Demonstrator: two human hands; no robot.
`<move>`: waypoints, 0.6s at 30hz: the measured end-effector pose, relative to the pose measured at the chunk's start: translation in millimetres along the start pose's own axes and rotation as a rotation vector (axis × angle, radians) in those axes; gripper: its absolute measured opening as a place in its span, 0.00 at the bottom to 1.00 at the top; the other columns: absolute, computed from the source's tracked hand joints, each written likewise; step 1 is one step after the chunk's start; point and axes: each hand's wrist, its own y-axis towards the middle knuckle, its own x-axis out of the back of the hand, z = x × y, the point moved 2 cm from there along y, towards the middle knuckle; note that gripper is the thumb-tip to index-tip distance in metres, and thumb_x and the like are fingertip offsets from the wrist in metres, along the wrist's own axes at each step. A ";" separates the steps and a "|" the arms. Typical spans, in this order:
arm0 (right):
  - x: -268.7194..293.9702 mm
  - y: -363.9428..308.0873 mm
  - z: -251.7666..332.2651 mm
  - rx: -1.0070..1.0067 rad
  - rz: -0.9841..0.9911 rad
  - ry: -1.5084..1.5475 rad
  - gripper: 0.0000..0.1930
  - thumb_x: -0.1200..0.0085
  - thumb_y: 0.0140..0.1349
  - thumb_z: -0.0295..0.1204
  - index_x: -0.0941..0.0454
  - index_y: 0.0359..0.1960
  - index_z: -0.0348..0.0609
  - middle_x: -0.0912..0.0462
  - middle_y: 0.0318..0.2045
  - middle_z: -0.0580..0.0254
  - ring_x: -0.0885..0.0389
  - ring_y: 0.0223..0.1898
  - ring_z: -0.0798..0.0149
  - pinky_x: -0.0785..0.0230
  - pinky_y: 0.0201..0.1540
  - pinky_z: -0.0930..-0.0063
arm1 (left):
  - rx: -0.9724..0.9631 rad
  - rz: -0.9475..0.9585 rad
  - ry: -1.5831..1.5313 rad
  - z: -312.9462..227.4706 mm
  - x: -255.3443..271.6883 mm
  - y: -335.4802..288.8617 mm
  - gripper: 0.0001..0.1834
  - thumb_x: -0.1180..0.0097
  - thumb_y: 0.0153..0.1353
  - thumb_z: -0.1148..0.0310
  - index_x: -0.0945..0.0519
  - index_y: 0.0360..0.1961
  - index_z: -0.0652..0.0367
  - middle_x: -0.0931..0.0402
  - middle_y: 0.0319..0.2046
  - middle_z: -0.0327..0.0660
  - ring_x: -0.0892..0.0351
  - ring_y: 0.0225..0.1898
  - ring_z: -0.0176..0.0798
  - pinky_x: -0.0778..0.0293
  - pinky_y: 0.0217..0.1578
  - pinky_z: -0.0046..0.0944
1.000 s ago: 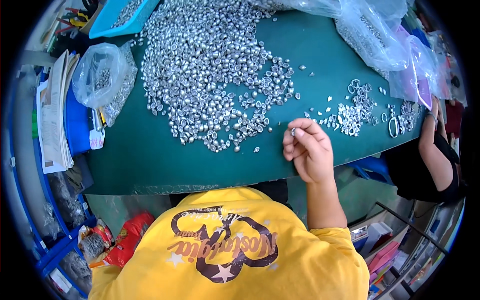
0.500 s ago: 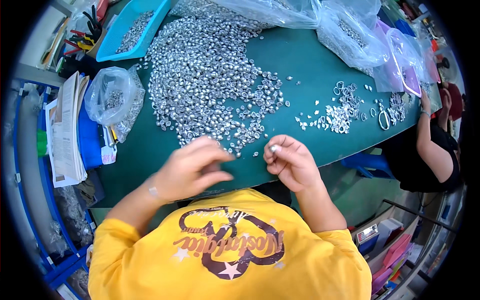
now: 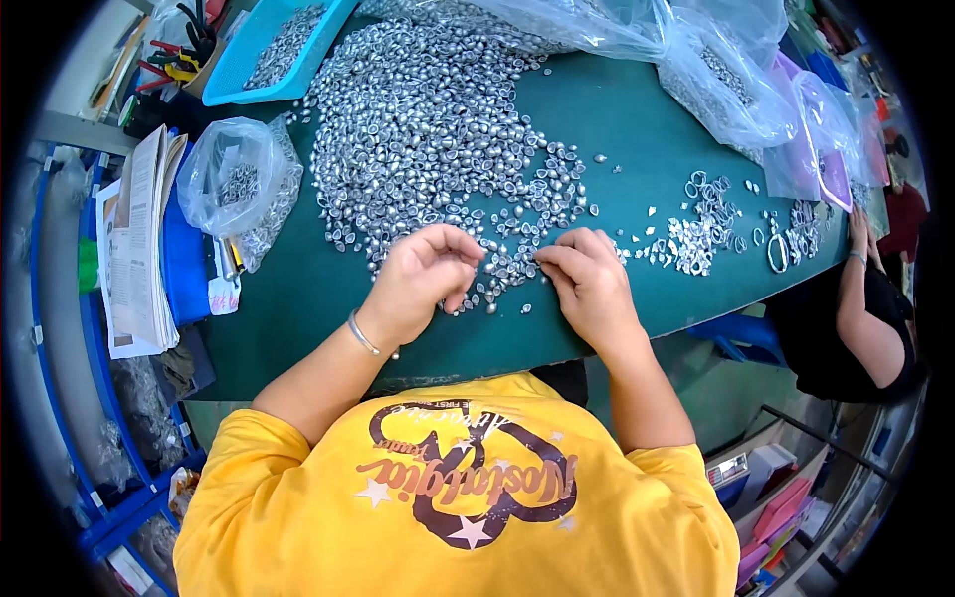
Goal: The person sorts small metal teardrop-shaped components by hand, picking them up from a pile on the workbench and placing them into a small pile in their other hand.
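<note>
A large heap of small silver metal pieces (image 3: 418, 139), rounded and hollow like little cups, spreads over the green tabletop. At its near edge my left hand (image 3: 423, 277) hovers, fingers curled in toward the thumb; anything inside them is hidden. My right hand (image 3: 589, 284) reaches down to the heap's near right edge. Its fingertips are drawn together beside several loose pieces, and I cannot make out what they hold. A bracelet (image 3: 362, 333) circles my left wrist.
Flat silver pieces and rings (image 3: 696, 234) lie to the right. A blue basket (image 3: 288, 85), a plastic bag of parts (image 3: 224, 174) and stacked papers (image 3: 139, 249) stand left. Clear bags (image 3: 726, 90) and a purple basket (image 3: 834, 179) are far right, near another person's arm (image 3: 858, 298).
My left hand has moved right and turned, its fingers curling further. My right hand has gone up to the heap's edge; the small silver piece seen in it earlier no longer shows.
</note>
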 end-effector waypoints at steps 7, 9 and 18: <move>8.1 -4.3 -1.7 -0.308 0.044 0.418 0.05 0.44 0.47 0.18 0.22 0.28 0.39 0.24 0.28 0.61 0.25 0.28 0.66 0.33 0.32 0.78 | -0.718 0.123 1.023 7.4 -29.7 16.6 0.06 0.41 0.44 0.79 0.24 0.26 0.62 0.31 0.25 0.43 0.28 0.27 0.44 0.30 0.29 0.36; 6.8 -11.1 -7.3 -0.384 0.018 0.670 0.04 0.44 0.50 0.17 0.23 0.29 0.36 0.23 0.28 0.63 0.26 0.29 0.72 0.33 0.32 0.82 | -0.735 0.134 1.122 10.7 -31.5 22.6 0.06 0.41 0.44 0.80 0.25 0.25 0.63 0.31 0.25 0.42 0.27 0.27 0.44 0.30 0.28 0.36; 2.9 -22.0 -17.5 -0.525 -0.018 1.316 0.03 0.47 0.55 0.19 0.26 0.31 0.33 0.24 0.31 0.60 0.28 0.28 0.72 0.34 0.33 0.82 | -0.413 0.061 0.706 -0.5 -23.2 22.7 0.02 0.44 0.50 0.78 0.24 0.26 0.62 0.29 0.27 0.40 0.29 0.27 0.33 0.32 0.29 0.29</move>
